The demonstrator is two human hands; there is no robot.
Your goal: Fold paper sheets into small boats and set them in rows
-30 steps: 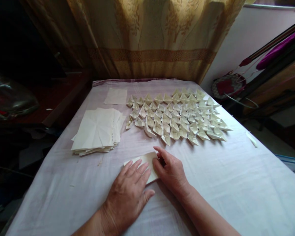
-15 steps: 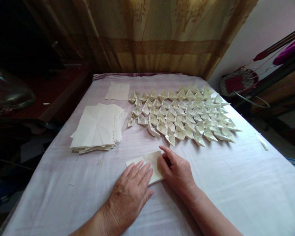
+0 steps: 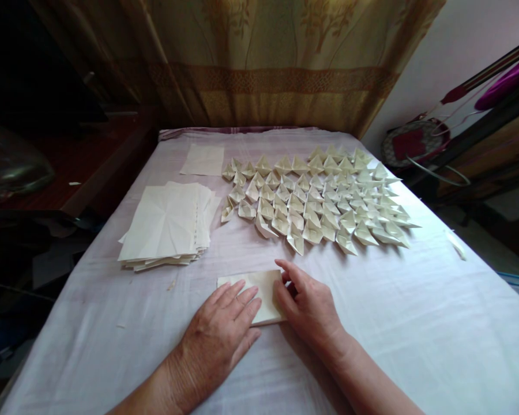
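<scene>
A folded sheet of paper [image 3: 268, 294] lies on the cloth in front of me. Flat across its left part rests my left hand [image 3: 222, 323], fingers stretched out and slightly apart. At the paper's right edge, my right hand [image 3: 307, 305] pinches it, thumb on top and the other fingers curled; their tips are partly hidden. Beyond both hands, rows of small folded paper boats [image 3: 303, 202] stand close together. To the left is a stack of creased paper sheets [image 3: 160, 225], uneven at its edges.
A single square sheet [image 3: 202, 159] lies behind the stack. Small paper scraps [image 3: 171, 285] dot the white tablecloth [image 3: 90, 357]. A white strip [image 3: 456, 245] is near the right edge. A patterned curtain [image 3: 263, 75] hangs behind the table; a dark red cabinet [image 3: 108, 155] stands left.
The folded paper has turned slightly clockwise, its near edge now almost level. Both hands remain on it, with small shifts. The whole view has moved a little.
</scene>
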